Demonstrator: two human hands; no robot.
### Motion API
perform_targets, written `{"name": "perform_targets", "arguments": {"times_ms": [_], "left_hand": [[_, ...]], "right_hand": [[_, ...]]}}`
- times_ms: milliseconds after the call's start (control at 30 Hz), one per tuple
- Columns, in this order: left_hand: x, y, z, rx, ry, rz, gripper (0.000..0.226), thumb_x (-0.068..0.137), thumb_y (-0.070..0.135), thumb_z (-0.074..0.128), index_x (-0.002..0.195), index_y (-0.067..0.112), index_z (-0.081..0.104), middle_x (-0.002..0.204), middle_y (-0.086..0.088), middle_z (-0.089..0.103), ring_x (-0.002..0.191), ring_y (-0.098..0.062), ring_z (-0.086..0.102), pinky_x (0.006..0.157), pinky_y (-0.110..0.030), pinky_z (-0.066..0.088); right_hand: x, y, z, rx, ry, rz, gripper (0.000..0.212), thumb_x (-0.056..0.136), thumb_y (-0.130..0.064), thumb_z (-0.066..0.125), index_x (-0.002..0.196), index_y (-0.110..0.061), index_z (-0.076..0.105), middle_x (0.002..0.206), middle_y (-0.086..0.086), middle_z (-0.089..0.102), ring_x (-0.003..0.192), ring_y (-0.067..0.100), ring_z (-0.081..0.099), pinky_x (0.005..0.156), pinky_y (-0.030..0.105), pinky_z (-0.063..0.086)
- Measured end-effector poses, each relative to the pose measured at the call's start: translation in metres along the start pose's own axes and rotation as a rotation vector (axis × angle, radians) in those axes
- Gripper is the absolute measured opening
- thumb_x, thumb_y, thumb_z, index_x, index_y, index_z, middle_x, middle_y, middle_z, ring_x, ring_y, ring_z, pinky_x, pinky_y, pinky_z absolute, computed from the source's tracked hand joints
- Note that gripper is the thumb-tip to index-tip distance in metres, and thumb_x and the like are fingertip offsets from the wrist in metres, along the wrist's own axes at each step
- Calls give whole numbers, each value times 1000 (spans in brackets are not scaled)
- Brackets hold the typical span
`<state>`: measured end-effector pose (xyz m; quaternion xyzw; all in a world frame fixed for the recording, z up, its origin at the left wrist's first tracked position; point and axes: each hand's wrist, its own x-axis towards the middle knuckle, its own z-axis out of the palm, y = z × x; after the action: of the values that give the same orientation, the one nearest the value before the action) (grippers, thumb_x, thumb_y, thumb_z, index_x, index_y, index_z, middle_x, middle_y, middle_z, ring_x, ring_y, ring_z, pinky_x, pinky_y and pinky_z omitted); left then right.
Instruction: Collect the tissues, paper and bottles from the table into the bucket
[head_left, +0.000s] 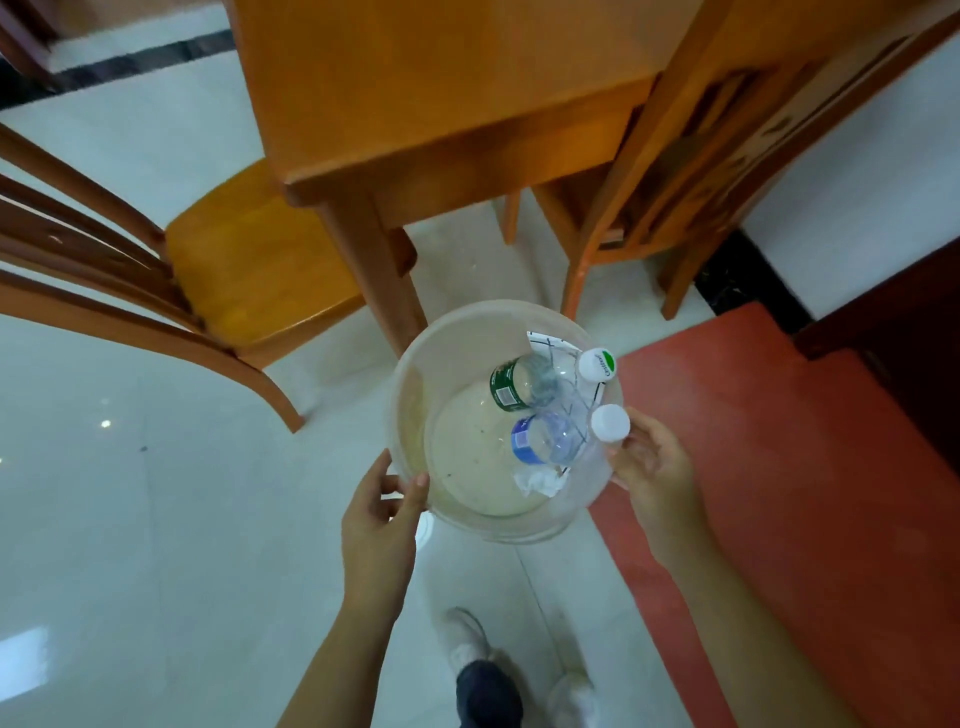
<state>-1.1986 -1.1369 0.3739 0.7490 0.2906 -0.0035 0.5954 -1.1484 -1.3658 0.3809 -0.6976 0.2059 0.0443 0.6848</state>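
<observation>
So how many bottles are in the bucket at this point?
2. The green-label bottle leans against the far right wall of the bucket; the blue-label bottle lies just nearer, beside it. Nothing seems hidden beneath them.

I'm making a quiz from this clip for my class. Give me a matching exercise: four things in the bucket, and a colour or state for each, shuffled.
Things:
1. upper bottle
2. lower bottle
3. tissue
4. paper

Descriptions:
A. white with dark lines, against the bucket's far wall
B. blue label
C. crumpled, white, nearest the person
D. green label

Pairs: 1-D, 2-B, 3-C, 4-A
</observation>
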Motion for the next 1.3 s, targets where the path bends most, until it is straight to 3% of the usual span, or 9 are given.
{"name": "perform_targets", "arguments": {"times_ms": [133,267,400,633,1000,1167,1233,1300], "left_hand": [[23,-83,31,20,2,-69,41,86,23,63,126,25,52,87,-6,64,68,-5,64,63,-27,48],[49,-164,61,51,51,-120,41,86,22,63,126,20,52,87,-1,65,74,-12,64,61,-26,47],[74,-243,88,74,36,-169,43,86,21,64,127,18,52,88,0,65,80,-19,65,66,-32,50],[117,-346,127,130,43,-199,41,83,19,67,123,24,56,89,2,66,77,-18,65,71,-37,52],[129,-396,150,112,84,-253,43,84,14,66,124,25,54,96,-2,65,77,-15,64,67,-32,50],[128,-399,151,146,75,-265,47,84,17,65,129,23,52,106,-5,65,83,-18,63,80,-42,51],[126,-395,149,197,41,-265,50,84,18,65,132,23,50,112,-3,64,85,-16,62,81,-40,49],[124,-384,146,241,25,-282,54,83,21,66,134,20,47,121,-3,60,91,-15,60,80,-35,47]], "right_hand": [[22,94,0,-6,23,78,37,81,6,57,91,-29,55,104,8,61,93,22,57,85,47,46],[48,185,1,-34,44,168,34,80,7,56,97,-23,55,108,15,61,91,24,54,70,29,44],[73,265,0,-58,50,239,37,77,8,57,96,-23,56,114,12,61,95,21,58,76,35,47],[110,371,-2,-153,58,261,41,75,8,59,91,-30,52,100,-9,59,91,12,58,74,35,50],[122,423,1,-181,74,298,37,75,5,64,99,-21,51,102,-14,56,94,9,58,82,41,53],[125,427,-2,-204,43,279,39,75,2,65,103,-21,51,105,-12,57,95,9,59,73,26,52],[124,424,-5,-229,23,277,39,75,-1,66,106,-20,52,110,-8,57,97,10,58,69,17,47],[124,419,-7,-244,47,298,41,75,-2,64,110,-20,52,115,-5,55,99,13,57,67,16,44]]}}
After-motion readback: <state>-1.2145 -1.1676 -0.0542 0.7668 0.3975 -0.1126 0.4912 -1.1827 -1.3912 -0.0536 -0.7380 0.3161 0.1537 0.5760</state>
